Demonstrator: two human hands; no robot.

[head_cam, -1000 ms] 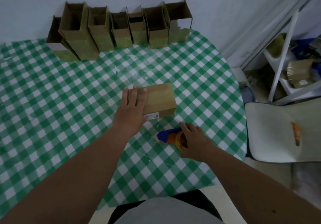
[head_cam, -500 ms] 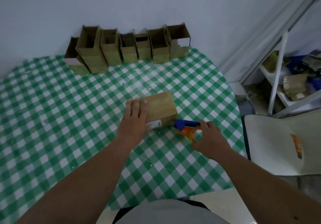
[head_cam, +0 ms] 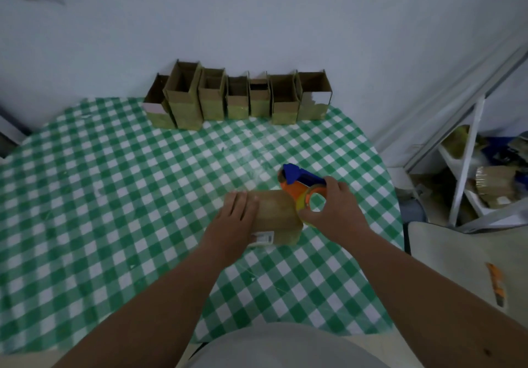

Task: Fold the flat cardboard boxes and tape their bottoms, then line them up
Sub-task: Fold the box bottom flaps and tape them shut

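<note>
A counter (head_cam: 114, 196) draped in green-and-white check carries a row of open boxes (head_cam: 237, 97) along its far edge, and one closed box (head_cam: 278, 213) lying nearer.

Green-checked round table (head_cam: 114, 196) against a plain pale wall (head_cam: 257, 19), white metal shelf (head_cam: 468, 167) right of the table, pale chair seat (head_cam: 457, 259) nearer, dim even light

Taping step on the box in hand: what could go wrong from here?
1. The left hand only presses flat on the box; a pull from the tape dispenser in the right hand could slide it on the tablecloth.
2. The fingers lie on the top face, possibly in the tape's path.
</note>
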